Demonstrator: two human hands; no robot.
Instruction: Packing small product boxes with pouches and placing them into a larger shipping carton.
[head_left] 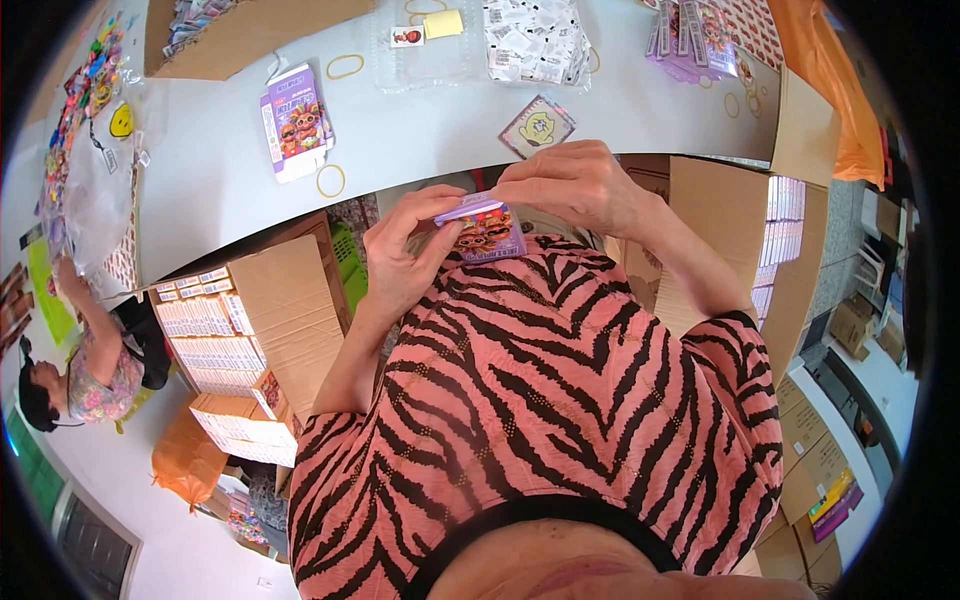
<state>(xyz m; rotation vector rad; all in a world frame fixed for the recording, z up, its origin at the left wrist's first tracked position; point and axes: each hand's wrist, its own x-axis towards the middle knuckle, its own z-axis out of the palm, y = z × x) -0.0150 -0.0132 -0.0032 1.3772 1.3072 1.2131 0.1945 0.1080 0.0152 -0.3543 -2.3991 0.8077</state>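
Just off the table's near edge, a small purple cardboard box point(492, 236) with cartoon figures on its front is held before my chest. My left hand point(402, 245) grips it from the left, thumb on the front and fingers at the top. My right hand point(580, 188) is closed at the box's upper edge, its fingertips pinching around the flap; what lies under them is partly hidden. Beyond that hand, a square sachet with a yellow cartoon face point(540, 127) lies on the table. A flattened purple box point(296, 122) rests farther left.
Rubber bands point(330, 180) lie about the white table point(420, 130). A clear tray point(450, 65), a pile of white packets point(537, 42) and purple packs point(692, 42) are at the back. Cartons of small boxes point(215, 330) stand below left. A co-worker point(100, 370) is at far left.
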